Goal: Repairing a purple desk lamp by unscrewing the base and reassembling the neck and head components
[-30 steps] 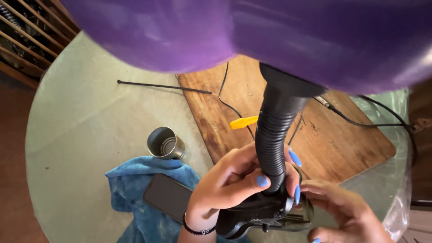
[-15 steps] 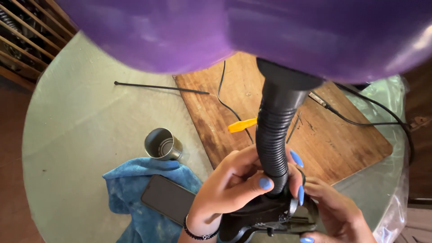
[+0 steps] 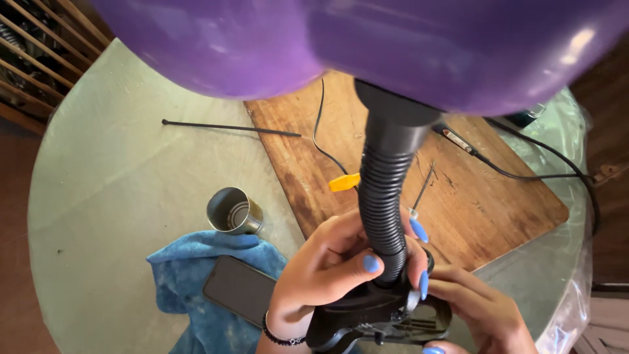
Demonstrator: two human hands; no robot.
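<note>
A desk lamp with a glossy purple shade (image 3: 367, 46) fills the top of the view. Its black ribbed flexible neck (image 3: 383, 196) runs down to a black plastic base (image 3: 373, 318). My left hand (image 3: 327, 269) is wrapped around the bottom of the neck, where it meets the base. My right hand (image 3: 478, 308) holds the base's right side, fingers against its underside. Both hands hold the lamp above the near edge of the round table (image 3: 118, 170).
A wooden board (image 3: 458, 196) lies on the table with a black cable (image 3: 524, 172), an orange clip (image 3: 344, 181) and thin rods. A metal can (image 3: 232, 211) lies beside a blue towel (image 3: 190, 275) bearing a dark phone (image 3: 239, 288). Clear plastic (image 3: 576, 288) hangs at the right edge.
The view has shifted slightly. My right hand has closed in further under the base. My left hand keeps its grip on the neck.
</note>
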